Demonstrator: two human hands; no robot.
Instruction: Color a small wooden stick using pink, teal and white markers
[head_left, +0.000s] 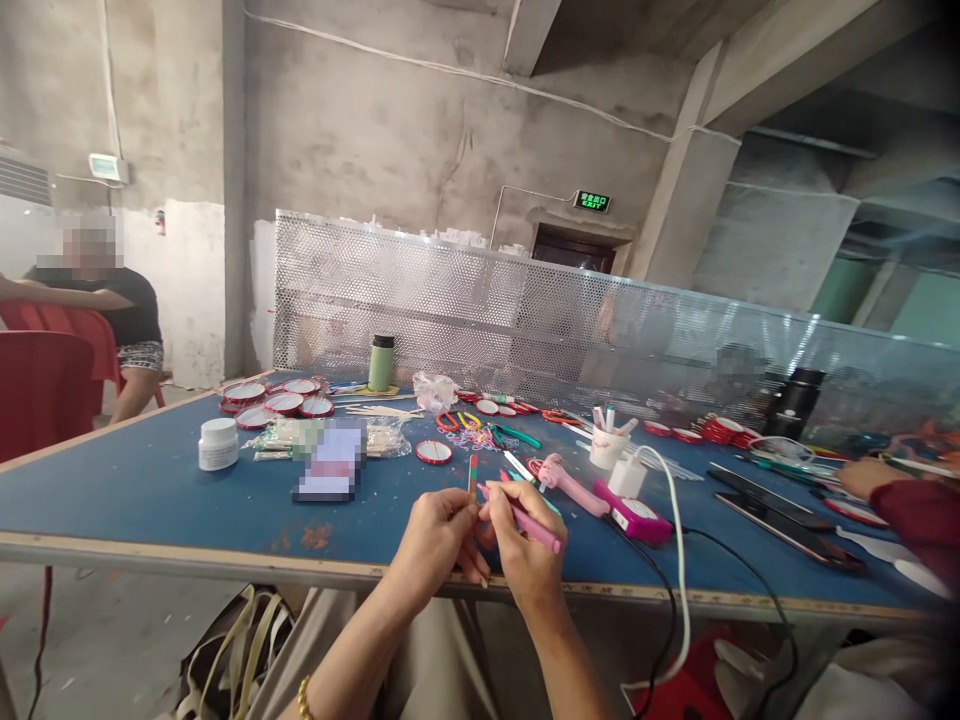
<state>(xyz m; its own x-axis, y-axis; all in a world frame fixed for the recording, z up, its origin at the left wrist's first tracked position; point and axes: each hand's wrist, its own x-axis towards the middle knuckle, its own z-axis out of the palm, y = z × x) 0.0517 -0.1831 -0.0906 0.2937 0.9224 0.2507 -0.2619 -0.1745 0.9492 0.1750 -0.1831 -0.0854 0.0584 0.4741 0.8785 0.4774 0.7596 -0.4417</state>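
My left hand (431,545), near the table's front edge, pinches a thin flat wooden stick (472,478) upright; its top part is coloured red and green. Close beside it, my right hand (529,560) is closed around a pink marker pen (538,528), whose front end points at the stick. My fingers hide the lower part of the stick, and I cannot tell whether the pen touches it. Just beyond my hands lie a round red-rimmed disc (434,453), a white pen (520,467) and a pink glue gun (574,487).
To the left are a white jar (218,445), a phone (330,460) and stacked red-rimmed discs (283,402). Pliers (517,436), a pen cup (609,445) and a purple box with cables (634,512) stand ahead and right. A co-worker's sleeve (915,520) reaches in at far right.
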